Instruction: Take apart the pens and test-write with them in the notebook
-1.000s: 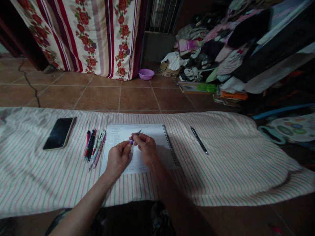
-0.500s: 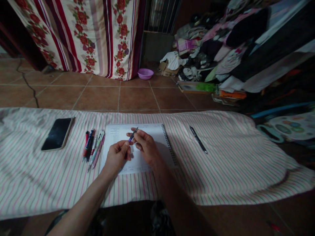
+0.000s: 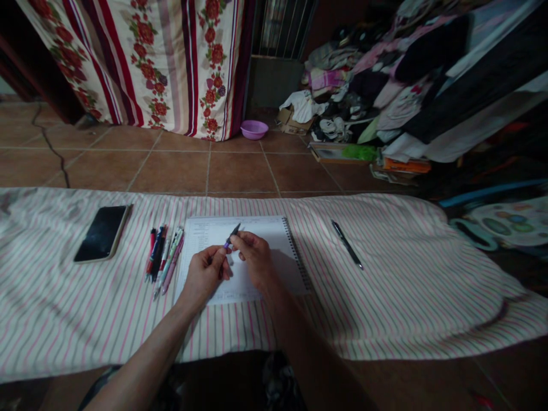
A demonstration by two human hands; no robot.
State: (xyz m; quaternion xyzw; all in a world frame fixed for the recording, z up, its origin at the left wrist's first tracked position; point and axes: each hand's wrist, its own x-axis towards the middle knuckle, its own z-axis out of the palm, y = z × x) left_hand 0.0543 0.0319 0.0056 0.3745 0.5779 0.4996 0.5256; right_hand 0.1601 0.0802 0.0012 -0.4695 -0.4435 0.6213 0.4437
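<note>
Above an open spiral notebook both hands meet at a purple pen with a dark tip end. My left hand pinches the purple part between thumb and finger. Thumb and fingers of my right hand close on the pen's dark upper part. The pen slants up and to the right, its lower end hidden in the left hand. Left of the notebook lies a bundle of several pens. A single black pen rests on the striped cloth to the right.
A smartphone lies face up on the striped cloth at the left. Beyond the cloth are floor tiles, a purple basin, a floral curtain and a heap of clothes. A patterned plastic item stands at far right.
The fingers of my right hand, spread around the pen before, have drawn together and now pinch its dark part. My left hand keeps its hold almost unmoved.
</note>
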